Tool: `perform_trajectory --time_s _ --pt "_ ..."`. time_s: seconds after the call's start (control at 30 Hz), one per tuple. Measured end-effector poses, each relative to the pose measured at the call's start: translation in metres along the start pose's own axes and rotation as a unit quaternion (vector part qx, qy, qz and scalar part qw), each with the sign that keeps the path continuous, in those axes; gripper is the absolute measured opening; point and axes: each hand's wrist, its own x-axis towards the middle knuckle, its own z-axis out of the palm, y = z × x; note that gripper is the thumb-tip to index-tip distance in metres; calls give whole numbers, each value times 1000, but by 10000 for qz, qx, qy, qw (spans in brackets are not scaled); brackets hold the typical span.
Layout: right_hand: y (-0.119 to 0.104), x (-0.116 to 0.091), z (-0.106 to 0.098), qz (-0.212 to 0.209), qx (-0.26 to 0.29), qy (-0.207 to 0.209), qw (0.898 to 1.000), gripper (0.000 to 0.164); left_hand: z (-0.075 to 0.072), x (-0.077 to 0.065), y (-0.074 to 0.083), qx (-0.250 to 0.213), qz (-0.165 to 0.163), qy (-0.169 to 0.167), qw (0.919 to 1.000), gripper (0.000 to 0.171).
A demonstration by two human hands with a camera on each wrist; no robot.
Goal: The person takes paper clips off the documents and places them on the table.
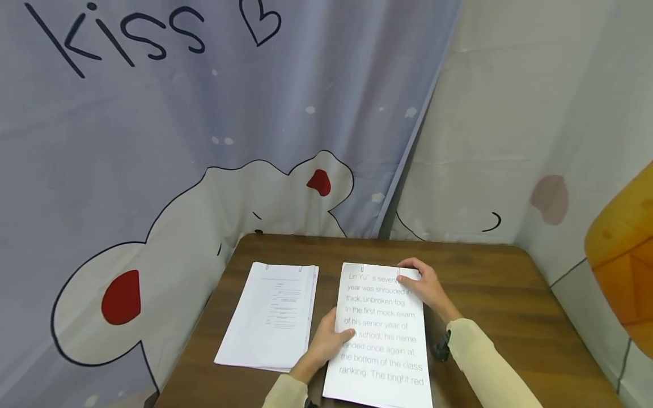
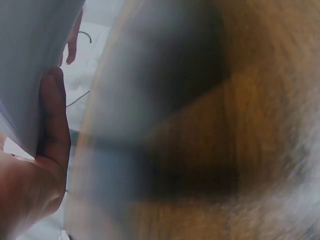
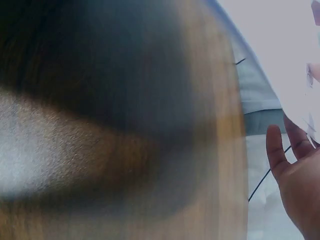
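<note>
A stack of white paper (image 1: 382,351) printed with large English text is held up off the table between both hands. My left hand (image 1: 326,341) grips its left edge, thumb on the top sheet. In the left wrist view that hand's fingers (image 2: 56,120) lie behind the sheets. At the upper right corner, my right hand (image 1: 427,288) pinches the stack beside a paper clip (image 1: 399,271), thumb on the front. The right wrist view shows the underside of the paper (image 3: 280,45) and some of the fingers (image 3: 276,147) spread. Another paper clip (image 1: 362,267) sits on the top edge.
A second stack of paper (image 1: 260,334) with smaller print and clips on its top edge lies on the left of the brown wooden table (image 1: 490,306). Printed curtains (image 1: 285,113) hang behind the table, and a light cloth (image 1: 571,170) hangs at the right.
</note>
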Motion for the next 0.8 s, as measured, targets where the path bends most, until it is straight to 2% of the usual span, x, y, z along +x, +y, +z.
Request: perform_trajectory --time_s 0.23,0.5,0.67,0.8 --pt "-4 2 2 -11 373 -124 9992 20 1 -7 0 -122 46 -4 9999 63" --pt "-10 1 4 122 662 -550 9962 22 0 -12 -3 -66 56 55 9999 71" --pt "-12 2 3 24 713 -583 9957 23 0 -13 -4 -234 162 92 9996 74" --pt "-12 2 4 -26 712 -580 9958 21 1 -16 -4 -264 231 110 9993 85"
